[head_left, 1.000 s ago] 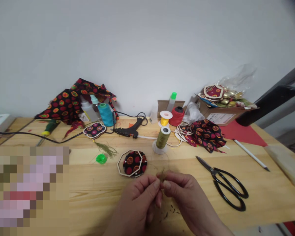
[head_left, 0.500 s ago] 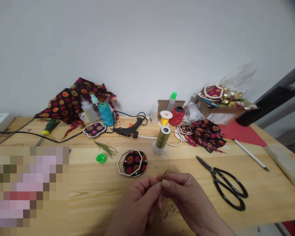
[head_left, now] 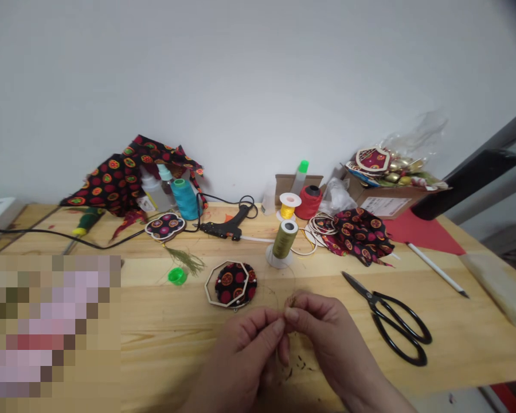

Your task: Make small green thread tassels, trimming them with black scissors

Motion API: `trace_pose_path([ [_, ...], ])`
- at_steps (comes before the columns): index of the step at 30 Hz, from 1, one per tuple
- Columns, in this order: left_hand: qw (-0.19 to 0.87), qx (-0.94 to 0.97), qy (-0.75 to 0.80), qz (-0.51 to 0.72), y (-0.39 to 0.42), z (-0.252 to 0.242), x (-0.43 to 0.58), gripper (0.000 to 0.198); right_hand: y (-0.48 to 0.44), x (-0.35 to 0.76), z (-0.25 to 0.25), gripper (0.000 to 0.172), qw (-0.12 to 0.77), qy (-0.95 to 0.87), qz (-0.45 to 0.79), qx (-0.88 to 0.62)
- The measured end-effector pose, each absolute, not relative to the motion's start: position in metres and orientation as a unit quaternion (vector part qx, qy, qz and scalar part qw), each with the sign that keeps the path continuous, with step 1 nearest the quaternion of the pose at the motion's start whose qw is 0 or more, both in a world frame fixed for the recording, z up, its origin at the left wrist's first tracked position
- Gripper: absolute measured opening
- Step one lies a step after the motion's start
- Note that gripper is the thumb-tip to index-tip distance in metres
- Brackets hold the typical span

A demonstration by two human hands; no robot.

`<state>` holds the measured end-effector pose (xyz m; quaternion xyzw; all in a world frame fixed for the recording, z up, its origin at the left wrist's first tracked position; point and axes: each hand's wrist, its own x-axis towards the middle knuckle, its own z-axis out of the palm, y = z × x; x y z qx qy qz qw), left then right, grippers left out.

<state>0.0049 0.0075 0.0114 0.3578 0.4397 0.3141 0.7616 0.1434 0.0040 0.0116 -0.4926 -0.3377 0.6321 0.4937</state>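
My left hand (head_left: 251,350) and my right hand (head_left: 327,330) meet at the fingertips low in the middle. Both are closed in a pinch on thin olive thread, which loops up toward the olive spool (head_left: 285,240) on its white base. A small tuft of thread shows at my right fingertips. Just beyond my left hand lies a wooden octagon frame (head_left: 210,295) overlapping a dark patterned fabric disc (head_left: 227,282). Black scissors (head_left: 387,318) lie to the right of my right hand.
Behind stand a glue gun (head_left: 226,229), a blue spool (head_left: 184,199), a red spool (head_left: 310,202) and a yellow spool (head_left: 288,211). A green cap (head_left: 177,276) and an olive tassel (head_left: 187,261) lie left. Patterned fabric (head_left: 363,235), a white pencil (head_left: 436,269) and a cardboard box (head_left: 382,203) are right.
My right hand has risen slightly and turned a little, and the thread tuft at its fingertips stands out more. My left hand stays nearly in place.
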Motion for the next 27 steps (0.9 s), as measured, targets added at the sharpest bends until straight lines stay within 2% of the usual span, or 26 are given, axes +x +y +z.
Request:
trace_pose_path([
  [6,0.83,0.227,0.374,0.346,0.008,0.014,0.007,0.024,0.007,0.145,0.014,0.024,0.486,-0.396,0.593,-0.506],
  [14,0.816,0.294,0.377,0.326,0.01,0.005,0.009,0.029,0.012,0.151,0.014,0.023,0.512,-0.398,0.542,-0.535],
  [19,0.772,0.355,0.433,0.3,0.012,0.011,0.006,0.028,0.013,0.155,0.015,0.016,0.542,-0.375,0.528,-0.535],
  [27,0.626,0.551,0.477,0.277,0.014,0.015,-0.002,0.022,0.016,0.169,0.03,0.014,0.603,-0.393,0.464,-0.516],
])
